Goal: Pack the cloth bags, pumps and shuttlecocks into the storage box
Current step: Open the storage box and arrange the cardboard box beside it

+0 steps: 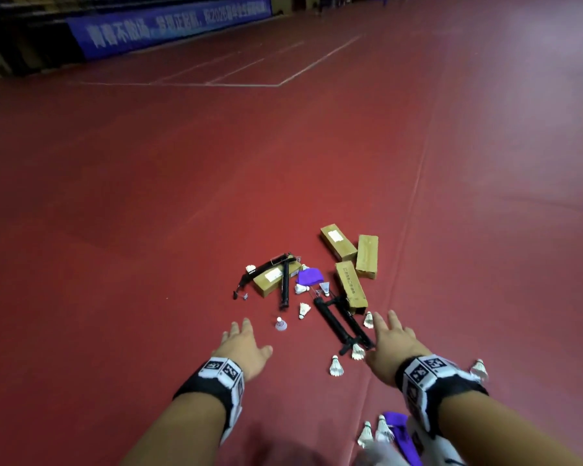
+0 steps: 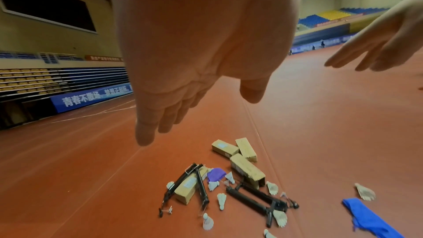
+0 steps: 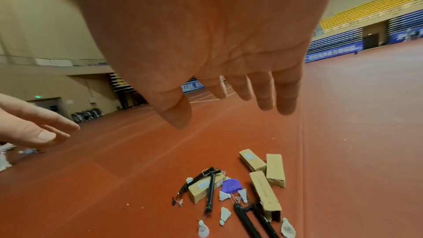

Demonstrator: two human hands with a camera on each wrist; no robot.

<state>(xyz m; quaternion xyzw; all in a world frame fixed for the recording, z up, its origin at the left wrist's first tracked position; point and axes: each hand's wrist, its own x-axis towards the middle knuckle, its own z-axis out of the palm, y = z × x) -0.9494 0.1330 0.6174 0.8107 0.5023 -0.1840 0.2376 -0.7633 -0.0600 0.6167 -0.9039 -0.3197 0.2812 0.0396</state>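
L hand (image 1: 246, 348) & R hand (image 1: 392, 344) fingers spread, empty; above pumps (image 1: 342, 326), shuttlecocks (image 1: 304, 310).

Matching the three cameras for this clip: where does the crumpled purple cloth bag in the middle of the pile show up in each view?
Head: purple cloth bag at lower centre, left of the nearest cardboard box.
Left wrist: bottom centre, left of the same box.
Right wrist: bottom, right of centre, again left of that box.
Shared landmark: that box.

Bare floor (image 1: 148, 264) lies open under my left hand (image 1: 246, 348); pumps (image 1: 342, 326) and 2 shuttlecocks (image 1: 358, 352) crowd beneath my right hand (image 1: 392, 344), perhaps touching boxes (image 1: 350, 287).
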